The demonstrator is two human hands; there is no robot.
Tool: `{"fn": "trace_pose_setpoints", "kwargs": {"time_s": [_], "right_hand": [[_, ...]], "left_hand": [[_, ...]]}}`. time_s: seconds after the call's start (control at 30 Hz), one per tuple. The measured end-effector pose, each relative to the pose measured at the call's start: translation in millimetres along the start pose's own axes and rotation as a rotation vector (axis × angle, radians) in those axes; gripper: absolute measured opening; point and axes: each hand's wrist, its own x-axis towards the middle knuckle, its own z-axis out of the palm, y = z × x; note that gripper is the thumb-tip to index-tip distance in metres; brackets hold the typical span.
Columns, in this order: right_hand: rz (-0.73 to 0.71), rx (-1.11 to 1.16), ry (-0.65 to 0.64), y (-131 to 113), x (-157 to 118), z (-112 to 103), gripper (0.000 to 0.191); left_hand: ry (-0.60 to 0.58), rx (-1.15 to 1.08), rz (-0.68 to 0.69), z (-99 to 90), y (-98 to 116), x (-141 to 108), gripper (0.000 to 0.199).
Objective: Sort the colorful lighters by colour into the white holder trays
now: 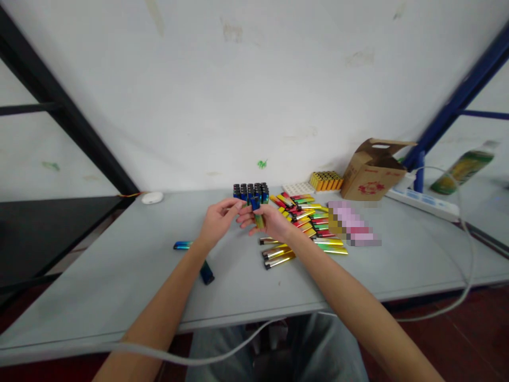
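Observation:
Near the middle of the table, my right hand [272, 220] grips a small upright battery-like cylinder [255, 204], blue and dark above and yellow-green below. Just left of it, my left hand [220, 216] has its thumb and forefinger pinched together close to the cylinder; what is between them, if anything, is too small to make out. Behind both hands stands a block of dark blue, black-topped cylinders [250, 190]. Under and beside my right forearm lies a loose pile of shiny flat-looking sleeves [304, 215] in gold, red, green and silver, some dark-ended.
Two blue pieces lie left, one flat [182, 245] and one dark-ended [207, 273]. Along the wall are a white case [152, 198], a white holed tray [298, 188], yellow cylinders [326, 181], an open carton [369, 175] and a power strip [425, 204]. A white cable [473, 254] hangs at right.

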Motion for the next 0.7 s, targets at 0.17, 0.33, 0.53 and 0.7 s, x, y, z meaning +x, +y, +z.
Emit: {"fn": "trace_pose_setpoints", "kwargs": {"time_s": [0.17,0.33,0.53,0.7], "right_hand": [[0.037,-0.007,0.004,5,2,-1,0.024],[0.044,-0.059,0.002,10,5,-4,0.024],[0.030,-0.098,-0.001,14,6,-5,0.023],[0.022,-0.139,0.028,12,4,-1,0.024]], "left_hand": [[-0.020,-0.028,-0.030,2.4,1,-3,0.035],[-0.017,-0.038,-0.136,3.0,-6,-1,0.035],[0.000,-0.020,-0.187,4.0,-7,-1,0.038],[0.001,-0.017,-0.196,3.4,-3,-2,0.032]]}}
